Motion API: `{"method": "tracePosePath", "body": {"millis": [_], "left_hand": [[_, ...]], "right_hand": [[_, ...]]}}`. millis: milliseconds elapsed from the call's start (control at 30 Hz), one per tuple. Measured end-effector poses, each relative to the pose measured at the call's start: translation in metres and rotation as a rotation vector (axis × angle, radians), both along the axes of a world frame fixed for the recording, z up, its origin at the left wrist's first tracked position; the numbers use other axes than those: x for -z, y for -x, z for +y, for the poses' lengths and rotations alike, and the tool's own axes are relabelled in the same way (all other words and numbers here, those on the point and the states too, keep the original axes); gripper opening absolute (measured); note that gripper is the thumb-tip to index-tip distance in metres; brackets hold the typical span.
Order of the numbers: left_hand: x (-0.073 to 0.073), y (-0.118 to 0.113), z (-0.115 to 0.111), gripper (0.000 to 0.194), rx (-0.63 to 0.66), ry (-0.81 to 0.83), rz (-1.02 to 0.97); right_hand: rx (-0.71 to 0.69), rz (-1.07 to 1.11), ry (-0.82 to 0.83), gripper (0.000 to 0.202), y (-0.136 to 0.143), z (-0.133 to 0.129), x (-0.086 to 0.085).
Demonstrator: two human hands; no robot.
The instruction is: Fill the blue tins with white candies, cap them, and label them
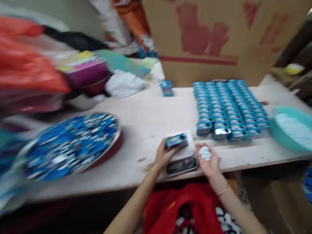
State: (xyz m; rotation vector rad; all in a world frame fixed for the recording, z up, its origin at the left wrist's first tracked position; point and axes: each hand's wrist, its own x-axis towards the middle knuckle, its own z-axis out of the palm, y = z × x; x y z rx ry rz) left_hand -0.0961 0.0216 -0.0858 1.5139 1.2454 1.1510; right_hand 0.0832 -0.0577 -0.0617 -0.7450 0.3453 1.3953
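Note:
My left hand (162, 156) is closed round a small blue box (176, 140) near the table's front edge. Just to its right, my right hand (210, 162) is turned palm up, cupping a small heap of pale white-blue pieces (205, 153). Between the hands are a white container (188, 148) and, in front of it, an oblong container (182, 165) with dark contents. Rows of blue boxes (226, 109) stand behind my right hand. One more blue packet (166, 88) lies by itself farther back.
A wide basin (119, 138) full of blue packets sits at the left. On the right stands a green basin (280, 135) with white pieces. A large cardboard box (219, 39) rises behind the table (146, 113). Bags and cloths crowd the back left.

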Motion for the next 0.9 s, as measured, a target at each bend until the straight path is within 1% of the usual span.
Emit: {"method": "tracePosePath", "body": {"millis": [100, 133, 200, 300, 400, 500, 600, 800, 900], "left_hand": [[0.01, 0.013, 0.007, 0.071, 0.07, -0.132, -0.117], [0.013, 0.019, 0.01, 0.07, 0.066, -0.162, -0.16], [0.017, 0.033, 0.012, 0.058, 0.0, -0.198, -0.223], [0.018, 0.047, 0.009, 0.039, -0.146, -0.182, -0.269], [0.022, 0.056, 0.005, 0.035, -0.229, -0.113, -0.274], [0.025, 0.059, 0.001, 0.034, -0.278, -0.057, -0.25], [0.026, 0.06, -0.001, 0.031, -0.289, -0.04, -0.242], [0.025, 0.058, 0.002, 0.027, -0.255, -0.04, -0.259], [0.025, 0.057, 0.002, 0.027, -0.223, -0.036, -0.232]], "right_hand": [[-0.006, -0.074, -0.016, 0.018, -0.009, -0.001, 0.01], [-0.017, -0.082, -0.005, 0.018, -0.011, -0.002, 0.013], [-0.03, -0.096, 0.018, 0.018, -0.014, -0.004, 0.017], [-0.029, -0.109, 0.023, 0.019, -0.016, -0.01, 0.017], [-0.013, -0.113, 0.023, 0.02, -0.016, -0.011, 0.016], [-0.004, -0.126, 0.051, 0.021, -0.015, -0.009, 0.014], [-0.014, -0.118, 0.076, 0.021, -0.013, -0.008, 0.012], [-0.027, -0.121, 0.061, 0.021, -0.009, -0.006, 0.009], [-0.028, -0.126, 0.081, 0.02, -0.007, -0.005, 0.008]]}}
